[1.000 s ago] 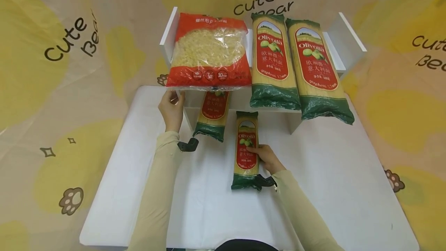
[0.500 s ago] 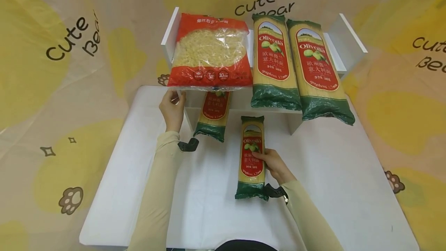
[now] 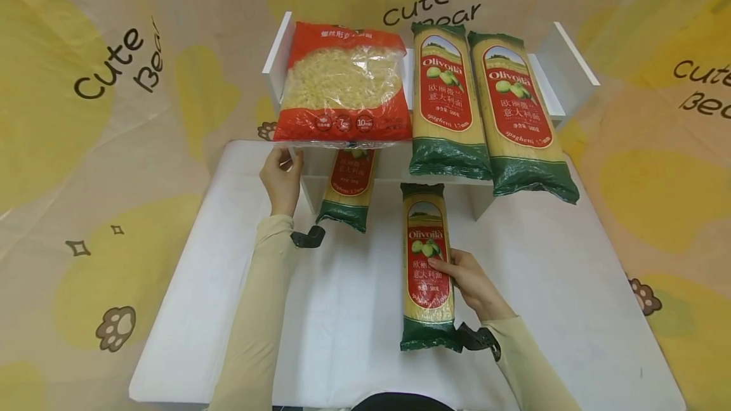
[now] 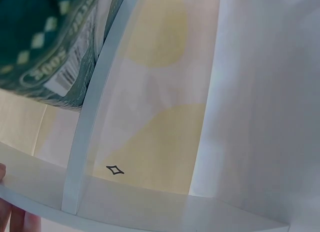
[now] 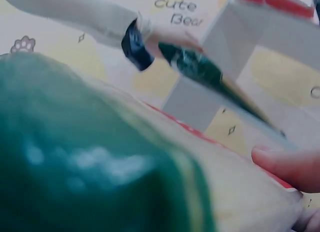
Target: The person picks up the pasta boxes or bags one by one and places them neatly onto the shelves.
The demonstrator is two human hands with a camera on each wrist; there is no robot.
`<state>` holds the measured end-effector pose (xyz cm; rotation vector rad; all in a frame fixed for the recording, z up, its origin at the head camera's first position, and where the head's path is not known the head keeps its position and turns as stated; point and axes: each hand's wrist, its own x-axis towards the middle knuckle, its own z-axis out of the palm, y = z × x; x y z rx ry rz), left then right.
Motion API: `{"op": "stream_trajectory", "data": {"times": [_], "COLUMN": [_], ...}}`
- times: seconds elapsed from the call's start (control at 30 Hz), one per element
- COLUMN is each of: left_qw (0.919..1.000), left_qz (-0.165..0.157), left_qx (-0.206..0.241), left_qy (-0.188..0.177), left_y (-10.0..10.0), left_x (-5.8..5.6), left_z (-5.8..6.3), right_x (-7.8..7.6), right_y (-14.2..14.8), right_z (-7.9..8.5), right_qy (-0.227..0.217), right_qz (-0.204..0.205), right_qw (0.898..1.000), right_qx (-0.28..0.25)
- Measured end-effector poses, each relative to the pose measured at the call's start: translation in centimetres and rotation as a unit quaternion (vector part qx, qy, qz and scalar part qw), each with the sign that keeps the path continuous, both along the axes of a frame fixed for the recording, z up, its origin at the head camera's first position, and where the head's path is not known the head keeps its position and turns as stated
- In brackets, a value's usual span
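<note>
My right hand (image 3: 475, 282) grips a pack of spaghetti (image 3: 427, 252) by its right edge, thumb on the red label. The pack is held out in front of the white shelf (image 3: 394, 163); its green end looms large in the right wrist view, with the thumb (image 5: 287, 167) near the far end. My left hand (image 3: 281, 182) pinches the shelf's left side panel, below a red bag of pasta (image 3: 345, 81); its fingertips (image 4: 17, 219) curl round the panel edge in the left wrist view. Beside it, a second spaghetti pack (image 3: 349, 182) lies on the lower level, its upper part hidden.
Two more spaghetti packs, a left one (image 3: 451, 100) and a right one (image 3: 522, 116), lean on the shelf's upper level, their green ends jutting over its front. The shelf stands on a white table (image 3: 200, 309) before a patterned yellow cloth (image 3: 57, 176).
My right hand has brought the spaghetti pack back toward me and a little to the right; it looks larger now. The left hand has stayed on the shelf panel.
</note>
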<state>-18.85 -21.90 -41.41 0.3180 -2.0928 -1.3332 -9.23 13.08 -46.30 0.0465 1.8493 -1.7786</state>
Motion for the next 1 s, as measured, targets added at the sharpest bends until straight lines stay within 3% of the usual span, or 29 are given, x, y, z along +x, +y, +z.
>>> {"op": "stream_trajectory", "data": {"times": [0.5, 0.67, 1.0], "left_qw": [0.9998, 0.9999, 0.9999], "left_qz": [0.002, 0.007, 0.0], "left_qx": [0.011, 0.009, 0.005], "left_qy": [0.015, 0.011, 0.015], "left_y": [0.0, -0.1, 0.0], "left_x": [-0.1, -0.2, -0.3], "left_z": [0.0, -0.1, -0.1], "right_x": [3.0, 2.4, -0.5], "right_y": [2.7, 2.7, 2.6], "right_z": [4.6, 5.4, 5.5], "right_qy": [0.049, 0.065, 0.074], "right_qz": [0.072, 0.065, 0.028], "right_qw": [0.996, 0.996, 0.997], "right_qx": [-0.015, -0.011, 0.022]}}
